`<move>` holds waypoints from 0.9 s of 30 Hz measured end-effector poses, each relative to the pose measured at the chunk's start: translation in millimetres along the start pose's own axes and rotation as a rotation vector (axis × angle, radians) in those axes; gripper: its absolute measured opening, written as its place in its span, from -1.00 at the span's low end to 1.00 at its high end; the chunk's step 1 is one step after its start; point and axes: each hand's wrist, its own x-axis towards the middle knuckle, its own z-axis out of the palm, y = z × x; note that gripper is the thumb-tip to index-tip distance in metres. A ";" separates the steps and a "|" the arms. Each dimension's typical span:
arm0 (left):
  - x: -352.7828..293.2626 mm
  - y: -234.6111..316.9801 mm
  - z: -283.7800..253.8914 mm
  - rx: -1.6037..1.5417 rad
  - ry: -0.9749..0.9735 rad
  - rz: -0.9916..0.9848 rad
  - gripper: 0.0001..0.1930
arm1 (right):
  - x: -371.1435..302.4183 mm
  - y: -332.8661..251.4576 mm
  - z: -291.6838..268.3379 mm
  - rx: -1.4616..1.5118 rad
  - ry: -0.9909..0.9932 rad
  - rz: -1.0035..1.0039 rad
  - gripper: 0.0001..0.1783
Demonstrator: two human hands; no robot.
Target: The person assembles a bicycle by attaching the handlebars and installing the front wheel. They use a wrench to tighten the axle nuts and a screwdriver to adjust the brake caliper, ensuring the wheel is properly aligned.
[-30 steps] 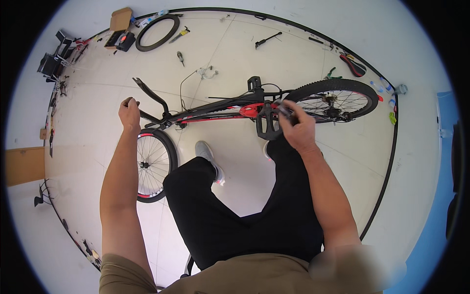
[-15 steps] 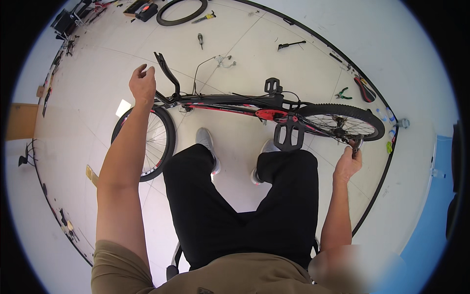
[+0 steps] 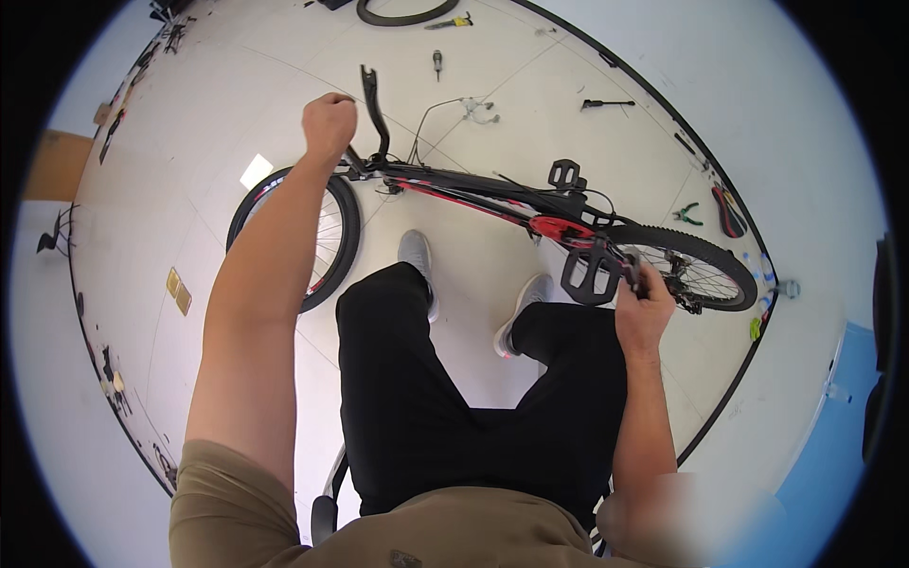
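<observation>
A black and red bicycle [image 3: 464, 186] stretches from left to right before my knees. My left hand [image 3: 329, 126] is closed at its left end, around one arm of the black fork [image 3: 375, 118]; the fingers hide the arm's tip. The fork's other arm, with a notched tip, stands free beside it. My right hand [image 3: 646, 310] is closed on a dark metal tool [image 3: 633, 272], its exact kind unclear. It is beside the near pedal [image 3: 589, 273], in front of the rear wheel [image 3: 696, 260]. Another wheel [image 3: 348, 232] is under my left forearm.
On the floor beyond the bicycle are a brake caliper [image 3: 480, 111] with cable, a screwdriver [image 3: 437, 63], a black hand pump [image 3: 606, 103] and a loose tyre [image 3: 407, 19]. Green-handled pliers [image 3: 686, 214] and a saddle [image 3: 728, 212] lie at right, near plastic bottles [image 3: 763, 267].
My right hand has moved left with the tool, from the rear wheel's hub to beside the pedal. My left hand has closed into a fist. The whole view has shifted.
</observation>
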 end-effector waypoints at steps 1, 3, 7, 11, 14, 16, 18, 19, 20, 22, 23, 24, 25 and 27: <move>-2.3 11.6 2.1 0.004 -0.020 -0.021 -0.71 | -1.5 -1.4 1.8 -0.077 -0.043 -0.015 -0.73; -1.6 20.5 1.5 0.023 -0.048 -0.061 -0.70 | -0.5 -8.1 12.6 -0.215 -0.056 -0.015 -0.66; 9.8 18.1 6.3 0.020 -0.084 -0.054 -0.67 | 11.5 -11.9 28.6 -0.365 -0.038 0.031 -0.61; 20.2 12.1 14.0 0.206 -0.033 0.109 -0.69 | 18.8 -6.5 32.1 -0.414 -0.017 0.102 -0.52; 9.9 28.5 12.1 0.144 -0.066 0.034 -0.65 | 16.6 0.3 38.8 -0.452 -0.026 -0.026 -0.49; 14.4 21.2 12.2 0.172 -0.033 0.066 -0.69 | 16.7 -6.5 41.0 -0.473 -0.049 -0.083 -0.49; 18.0 21.4 11.7 0.197 -0.060 0.073 -0.69 | 24.4 -9.9 47.9 -0.477 -0.060 -0.082 -0.49; 16.4 24.0 13.4 0.206 -0.078 0.079 -0.70 | 28.9 -10.1 50.6 -0.484 -0.061 -0.079 -0.50; 13.8 25.1 13.6 0.156 -0.078 0.068 -0.70 | 31.4 -10.0 53.3 -0.496 -0.089 -0.049 -0.50; 10.2 28.4 13.4 0.173 -0.097 0.099 -0.69 | 35.8 -11.7 56.4 -0.527 -0.148 0.010 -0.50; 7.1 29.3 13.6 0.181 -0.107 0.116 -0.69 | 36.9 -12.4 57.1 -0.543 -0.177 0.041 -0.49; 7.8 28.8 11.3 0.184 -0.109 0.099 -0.69 | 40.6 -15.7 59.1 -0.550 -0.207 0.067 -0.49; 7.0 27.3 9.4 0.187 -0.112 0.082 -0.68 | 42.0 -17.5 58.7 -0.536 -0.230 0.083 -0.49; 4.4 25.7 7.2 0.185 -0.113 0.052 -0.68 | 39.8 -16.0 54.7 -0.509 -0.277 0.121 -0.50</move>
